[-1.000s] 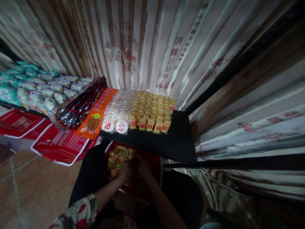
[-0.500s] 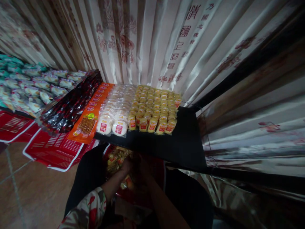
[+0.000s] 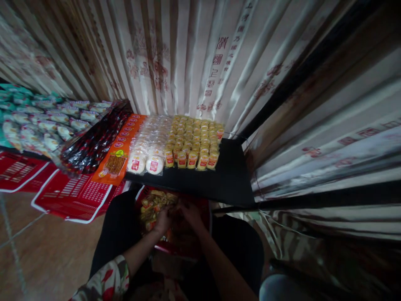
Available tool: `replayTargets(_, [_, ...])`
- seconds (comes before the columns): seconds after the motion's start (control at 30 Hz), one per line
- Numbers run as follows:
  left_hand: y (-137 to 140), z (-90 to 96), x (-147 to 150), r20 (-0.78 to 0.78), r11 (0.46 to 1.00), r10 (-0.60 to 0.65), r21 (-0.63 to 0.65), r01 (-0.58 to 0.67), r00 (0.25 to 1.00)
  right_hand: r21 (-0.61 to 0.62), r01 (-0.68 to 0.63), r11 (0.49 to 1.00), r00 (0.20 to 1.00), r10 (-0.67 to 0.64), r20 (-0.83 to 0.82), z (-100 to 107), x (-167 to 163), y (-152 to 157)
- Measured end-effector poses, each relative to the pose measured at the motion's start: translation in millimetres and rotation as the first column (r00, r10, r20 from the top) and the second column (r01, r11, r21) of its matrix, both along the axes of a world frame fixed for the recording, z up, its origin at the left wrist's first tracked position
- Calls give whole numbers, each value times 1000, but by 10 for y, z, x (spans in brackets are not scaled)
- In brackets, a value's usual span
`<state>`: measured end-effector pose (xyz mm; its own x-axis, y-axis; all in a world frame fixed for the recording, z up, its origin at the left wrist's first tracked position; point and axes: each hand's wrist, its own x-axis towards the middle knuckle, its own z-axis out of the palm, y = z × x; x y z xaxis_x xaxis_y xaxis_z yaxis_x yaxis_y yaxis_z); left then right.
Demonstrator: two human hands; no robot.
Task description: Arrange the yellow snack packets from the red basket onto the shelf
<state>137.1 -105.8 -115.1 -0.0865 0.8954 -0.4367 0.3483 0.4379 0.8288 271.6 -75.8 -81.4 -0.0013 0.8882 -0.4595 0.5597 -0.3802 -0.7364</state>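
Observation:
Between my knees, partly beneath the black shelf, a red basket [image 3: 205, 217] holds many small yellow wrapped snacks [image 3: 153, 207]. Reaching into it, my left hand [image 3: 163, 220] has its fingers curled among the packets. Close on its right, my right hand [image 3: 190, 213] is bent inward, fingertips drawn together near the left fingers. Shadow hides what either hand grips. Above them on the black shelf [image 3: 232, 175] stand rows of yellow packaged snacks [image 3: 192, 144], with round white wrapped crackers [image 3: 154, 164] to their left.
Left along the shelf are an orange snack bag [image 3: 120, 150], dark red shiny packets [image 3: 94, 146], and white and teal packets [image 3: 46, 121]. Red baskets [image 3: 75, 194] with white handles sit below on the tiled floor [image 3: 59, 246]. A pleated printed curtain [image 3: 184, 62] hangs behind the shelf.
The view has turned slightly right, shifting the shelf goods left. My hands, close together before, are a little farther apart inside the basket, and more of the yellow packets shows.

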Motion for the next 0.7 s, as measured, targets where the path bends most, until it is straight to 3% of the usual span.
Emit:
replayTargets(0.17, [-125,196,-19,111,1000,6,-7,-5,994,68,-11,998,988,21,-153,345,117,-54])
replayTargets(0.3, [-124,490,-89,209,999,-15,-32,22,978,130,25,991,984,-1,-180,491,205,-145])
replayTargets(0.43, [-90,830,-105,277,998,-33,-35,44,960,55,165,985,949,-143,-283,559,247,-231])
replayTargets(0.6, [-50,1161,5,253,997,-81,25,77,964,-104,385,917,782,-384,-491,601,272,-341])
replayTargets(0.67, [-19,1264,64,206,993,-120,42,114,971,-103,396,912,761,-389,-519,605,307,-387])
replayTargets(0.7, [2,1313,94,160,990,-141,44,136,977,-75,377,923,788,-362,-498,610,332,-410])
